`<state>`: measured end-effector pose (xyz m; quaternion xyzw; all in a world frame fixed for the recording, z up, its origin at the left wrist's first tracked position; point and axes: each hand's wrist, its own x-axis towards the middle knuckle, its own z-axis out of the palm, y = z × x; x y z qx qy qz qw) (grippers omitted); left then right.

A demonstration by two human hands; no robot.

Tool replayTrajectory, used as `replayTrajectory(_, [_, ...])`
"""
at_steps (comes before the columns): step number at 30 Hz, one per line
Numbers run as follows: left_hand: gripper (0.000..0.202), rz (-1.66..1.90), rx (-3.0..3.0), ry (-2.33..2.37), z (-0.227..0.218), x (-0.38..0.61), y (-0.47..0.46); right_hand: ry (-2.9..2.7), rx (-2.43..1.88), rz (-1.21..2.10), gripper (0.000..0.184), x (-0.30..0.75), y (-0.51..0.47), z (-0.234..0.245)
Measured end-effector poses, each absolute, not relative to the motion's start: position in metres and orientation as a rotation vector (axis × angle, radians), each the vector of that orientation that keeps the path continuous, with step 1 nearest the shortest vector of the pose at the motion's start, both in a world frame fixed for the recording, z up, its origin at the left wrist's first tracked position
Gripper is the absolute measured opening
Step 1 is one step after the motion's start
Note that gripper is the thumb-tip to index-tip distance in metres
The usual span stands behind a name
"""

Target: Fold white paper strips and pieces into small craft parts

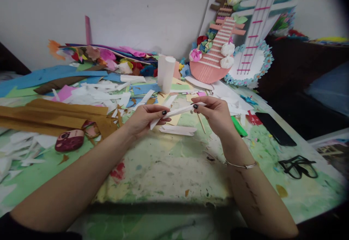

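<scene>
Both hands hold a narrow white paper strip (182, 110) above the paint-stained green table (163, 167). My left hand (144, 118) pinches its lower left end, fingers curled closed. My right hand (215, 113) pinches the upper right end between thumb and fingers; a thin wooden stick (201, 122) pokes down beside that hand. A silver bracelet (241, 165) circles the right wrist. Another white paper piece (177, 129) lies flat on the table just below the strip.
White scraps and coloured paper sheets (89, 87) litter the far left, with brown paper (54, 114) and a dark red tape dispenser (69, 140). White rolls (166, 72) stand behind. Paper guitar models (218, 56) lean on the wall. A phone (275, 128), green marker (239, 126) and black scissors (298, 166) lie right.
</scene>
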<state>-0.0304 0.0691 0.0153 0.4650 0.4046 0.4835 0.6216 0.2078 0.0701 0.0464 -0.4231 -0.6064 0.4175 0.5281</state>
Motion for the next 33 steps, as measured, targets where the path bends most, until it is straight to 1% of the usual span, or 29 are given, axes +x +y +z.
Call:
replayTrajectory(4, [0.029, 1.193, 1.342, 1.026, 0.017, -0.030, 0.067, -1.520, -0.929, 1.026, 0.025, 0.205, 0.065, 0.050])
replayTrajectory(8, [0.037, 1.138, 1.590, 1.066, 0.021, -0.026, 0.061, -1.616, -0.871, 1.096, 0.018, 0.196, 0.060, 0.049])
replayTrajectory(14, [0.027, 1.033, 1.732, 0.994, 0.020, -0.019, 0.052, -1.615, -0.913, 1.077, 0.016, 0.186, 0.060, 0.042])
replayTrajectory(21, [0.026, 1.057, 1.931, 1.034, 0.013, -0.015, 0.051, -1.769, -0.971, 0.884, 0.010, 0.188, 0.061, 0.039])
replayTrajectory(29, [0.024, 1.132, 2.132, 0.970, 0.009, -0.017, 0.052, -1.859, -0.928, 0.846, 0.011, 0.189, 0.061, 0.039])
replayTrajectory(33, [0.025, 1.165, 2.344, 0.982, 0.015, -0.019, 0.050, -1.847, -0.889, 0.907, 0.017, 0.192, 0.060, 0.043])
